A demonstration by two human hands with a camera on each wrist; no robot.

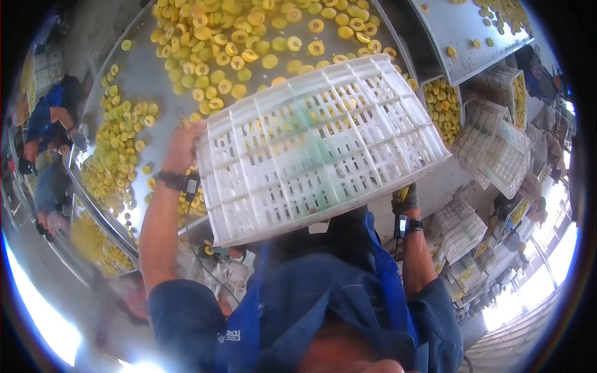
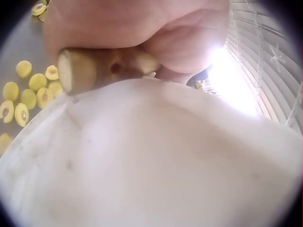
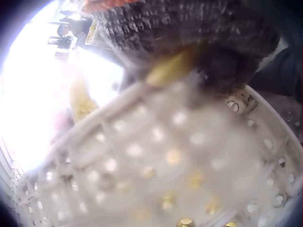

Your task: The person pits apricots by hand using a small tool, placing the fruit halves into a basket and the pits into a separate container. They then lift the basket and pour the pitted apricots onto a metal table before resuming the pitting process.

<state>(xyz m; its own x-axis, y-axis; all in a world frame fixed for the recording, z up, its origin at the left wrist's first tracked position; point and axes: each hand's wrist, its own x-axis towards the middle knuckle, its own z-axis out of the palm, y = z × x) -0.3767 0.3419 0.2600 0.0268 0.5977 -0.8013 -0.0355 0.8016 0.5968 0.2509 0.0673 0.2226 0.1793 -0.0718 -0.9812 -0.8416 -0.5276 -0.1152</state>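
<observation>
A white slatted plastic crate (image 1: 311, 146) is tipped up above the fruit table, its grid bottom facing me. My bare left hand (image 1: 185, 146) grips its left end. In the left wrist view, a short wooden handle (image 2: 80, 71) lies between that palm and the white crate wall. My gloved right hand (image 1: 405, 200) holds the crate at its lower right edge, the fingers partly hidden. A blurred yellow piece (image 3: 173, 66) sticks out under the dark glove in the right wrist view. Halved yellow-green fruits with brown pits (image 1: 239, 46) lie heaped behind the crate.
More fruit halves (image 1: 118, 140) cover the left of the metal table (image 1: 149, 74). At the right stand a fruit-filled crate (image 1: 441, 105), stacked white crates (image 1: 491, 146) and another metal table (image 1: 463, 59). A person in blue (image 1: 53, 121) is at the left.
</observation>
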